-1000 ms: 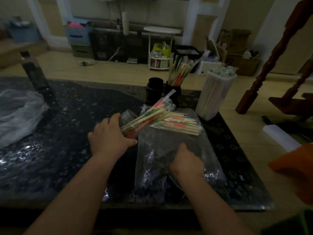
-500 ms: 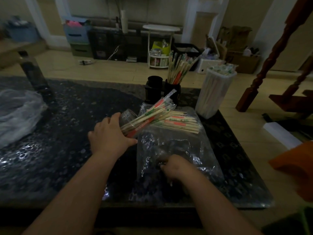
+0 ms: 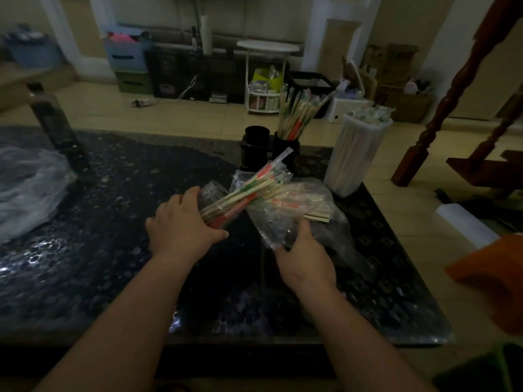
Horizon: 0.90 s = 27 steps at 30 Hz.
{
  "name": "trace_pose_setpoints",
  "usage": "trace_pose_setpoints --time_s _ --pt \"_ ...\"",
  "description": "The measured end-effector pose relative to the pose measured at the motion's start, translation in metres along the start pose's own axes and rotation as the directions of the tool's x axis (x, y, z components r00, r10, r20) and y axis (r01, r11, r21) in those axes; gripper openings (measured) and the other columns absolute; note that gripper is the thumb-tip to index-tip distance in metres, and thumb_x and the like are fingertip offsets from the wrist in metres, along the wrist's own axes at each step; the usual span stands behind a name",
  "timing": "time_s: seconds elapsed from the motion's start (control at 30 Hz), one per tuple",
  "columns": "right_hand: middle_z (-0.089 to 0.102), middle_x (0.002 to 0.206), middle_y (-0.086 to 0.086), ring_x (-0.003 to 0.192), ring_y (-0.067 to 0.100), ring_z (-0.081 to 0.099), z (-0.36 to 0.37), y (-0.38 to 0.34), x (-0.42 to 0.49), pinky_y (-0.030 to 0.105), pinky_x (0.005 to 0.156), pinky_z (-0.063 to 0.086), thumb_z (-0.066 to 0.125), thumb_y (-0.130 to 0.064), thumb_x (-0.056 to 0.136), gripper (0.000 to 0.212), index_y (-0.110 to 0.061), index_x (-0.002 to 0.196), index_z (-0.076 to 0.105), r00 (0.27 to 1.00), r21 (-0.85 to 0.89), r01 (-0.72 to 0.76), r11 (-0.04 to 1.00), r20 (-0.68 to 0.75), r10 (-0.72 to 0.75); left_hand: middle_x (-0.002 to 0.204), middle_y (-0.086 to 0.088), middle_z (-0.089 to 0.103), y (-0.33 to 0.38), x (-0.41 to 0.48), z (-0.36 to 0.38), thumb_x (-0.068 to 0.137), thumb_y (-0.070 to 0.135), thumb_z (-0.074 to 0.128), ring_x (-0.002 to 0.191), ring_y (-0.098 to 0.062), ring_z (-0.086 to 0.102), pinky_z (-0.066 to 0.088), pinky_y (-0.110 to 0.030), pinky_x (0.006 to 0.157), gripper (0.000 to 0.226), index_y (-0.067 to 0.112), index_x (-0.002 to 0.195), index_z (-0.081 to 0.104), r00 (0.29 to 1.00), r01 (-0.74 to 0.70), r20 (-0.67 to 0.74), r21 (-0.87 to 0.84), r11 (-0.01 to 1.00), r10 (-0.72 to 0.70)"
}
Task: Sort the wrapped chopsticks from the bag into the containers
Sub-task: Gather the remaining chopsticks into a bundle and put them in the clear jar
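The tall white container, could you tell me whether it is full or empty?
Full: wrapped chopsticks pack the tall white container, ends poking above its rim.

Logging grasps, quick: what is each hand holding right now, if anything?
Left hand: closed, holding a bundle of wrapped chopsticks.
Right hand: closed, holding the plastic bag by its near edge.

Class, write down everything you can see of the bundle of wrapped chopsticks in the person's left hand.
The bundle of wrapped chopsticks is pale wooden sticks in clear sleeves printed red and green. Tilted, its far end points up and right, overlapping the clear plastic bag. The left hand grips its near end.
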State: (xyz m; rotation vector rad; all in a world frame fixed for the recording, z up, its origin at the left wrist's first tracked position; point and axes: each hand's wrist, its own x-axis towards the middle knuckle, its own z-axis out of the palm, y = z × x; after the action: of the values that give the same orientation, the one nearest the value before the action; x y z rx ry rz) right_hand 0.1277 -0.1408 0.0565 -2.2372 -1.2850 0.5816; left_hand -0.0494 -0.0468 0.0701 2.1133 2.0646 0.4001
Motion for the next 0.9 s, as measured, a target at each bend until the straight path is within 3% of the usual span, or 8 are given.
trace_pose_setpoints --time_s 0.2,0.37,0.43,0.5,0.57,0.67,0.8,0.9 --pt "0.072 0.101 0.005 0.098 0.021 0.065 -0.005 -0.003 0.004 0.040 0.091 0.050 0.035 -0.040 0.089 0.061 -0.050 0.148 0.021 0.998 0.187 -0.048 0.981 0.049 0.040 0.139 -0.005 0.046 -0.001 0.001 -0.001 0.060 0.069 0.078 0.127 -0.031 0.044 0.037 -0.050 0.100 0.110 0.032 0.148 0.025 1.000 0.005 0.002 0.001 1.000 -0.005" --pt "0.071 0.059 0.000 0.095 0.014 0.063 -0.019 -0.005 0.006 0.037 0.100 0.042 0.028 -0.031 0.101 0.054 -0.042 0.153 0.023 0.994 0.364 -0.104 0.925 0.074 0.083 0.139 -0.006 0.046 0.000 0.000 -0.001 0.060 0.070 0.078 0.127 -0.031 0.044 0.038 -0.049 0.100 0.110 0.032 0.148 0.025 1.000 0.005 0.003 0.009 1.000 -0.005" --pt "0.075 0.071 0.003 0.099 0.017 0.064 -0.020 -0.002 0.008 0.036 0.100 0.043 0.031 -0.038 0.104 0.054 -0.040 0.156 0.017 0.990 0.313 -0.129 0.941 0.093 0.104 0.138 -0.006 0.047 0.000 0.000 0.000 0.060 0.070 0.078 0.127 -0.031 0.044 0.038 -0.049 0.100 0.110 0.032 0.148 0.025 1.000 -0.002 0.001 0.013 1.000 0.002" --pt "0.071 0.117 0.009 0.116 0.026 0.058 -0.026 0.003 0.009 0.037 0.098 0.043 0.036 -0.046 0.102 0.057 -0.038 0.156 0.017 0.993 0.111 -0.102 0.989 0.065 0.096 0.138 -0.006 0.047 -0.001 0.000 0.000 0.059 0.070 0.077 0.127 -0.031 0.044 0.038 -0.050 0.100 0.110 0.032 0.148 0.025 1.000 -0.006 0.002 0.010 1.000 0.006" --pt "0.056 0.138 0.007 0.124 0.031 0.053 -0.034 0.007 0.011 0.037 0.094 0.043 0.039 -0.046 0.100 0.052 -0.039 0.151 0.032 0.998 -0.111 -0.059 0.992 -0.010 0.059 0.137 -0.006 0.047 -0.001 -0.001 0.000 0.060 0.070 0.078 0.126 -0.031 0.044 0.038 -0.051 0.100 0.109 0.032 0.148 0.026 1.000 -0.011 0.001 0.005 1.000 0.011" --pt "0.056 0.137 0.007 0.119 0.031 0.055 -0.040 0.011 0.016 0.037 0.086 0.044 0.039 -0.040 0.099 0.045 -0.039 0.144 0.041 0.997 -0.218 -0.043 0.975 -0.067 0.030 0.137 -0.006 0.048 -0.001 -0.002 -0.001 0.060 0.069 0.078 0.126 -0.031 0.044 0.037 -0.051 0.100 0.108 0.031 0.148 0.027 1.000 -0.017 -0.002 -0.004 1.000 0.017" --pt "0.060 0.125 0.010 0.108 0.031 0.060 -0.035 0.016 0.017 0.037 0.079 0.045 0.052 -0.034 0.098 0.075 -0.038 0.155 0.003 1.000 -0.159 -0.019 0.987 -0.003 0.019 0.137 -0.007 0.047 0.000 -0.003 -0.001 0.061 0.068 0.078 0.127 -0.031 0.044 0.037 -0.051 0.101 0.108 0.030 0.148 0.027 1.000 -0.027 0.007 -0.003 1.000 0.027" --pt "0.062 0.105 0.004 0.095 0.026 0.059 -0.022 0.024 0.022 0.032 0.075 0.043 0.065 -0.025 0.090 0.039 -0.027 0.122 0.043 0.998 -0.019 0.037 0.999 -0.050 -0.038 0.137 -0.007 0.047 0.001 -0.003 -0.002 0.060 0.067 0.079 0.127 -0.032 0.044 0.037 -0.050 0.101 0.107 0.031 0.147 0.028 1.000 -0.018 0.006 -0.008 1.000 0.018"
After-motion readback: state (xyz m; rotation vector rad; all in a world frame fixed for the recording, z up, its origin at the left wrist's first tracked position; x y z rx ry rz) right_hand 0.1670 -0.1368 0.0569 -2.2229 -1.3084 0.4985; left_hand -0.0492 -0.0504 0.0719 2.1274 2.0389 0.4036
